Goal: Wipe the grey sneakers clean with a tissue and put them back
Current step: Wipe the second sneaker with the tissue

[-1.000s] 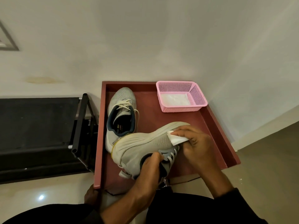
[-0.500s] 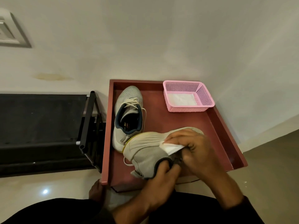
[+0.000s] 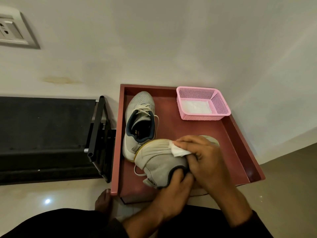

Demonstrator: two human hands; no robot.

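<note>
Holding the tipped sneaker [image 3: 159, 162] by its collar, the left hand [image 3: 173, 191] curls tight; the right hand [image 3: 205, 160] presses a tissue [image 3: 178, 151] on it.

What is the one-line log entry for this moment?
step: wiping | left hand: holds shoe | right hand: presses tissue on shoe

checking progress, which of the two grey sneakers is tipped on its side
The grey mesh sneaker nearest the person, gripped by the left hand, sole sideways. The other grey sneaker sits upright, untouched.
</note>
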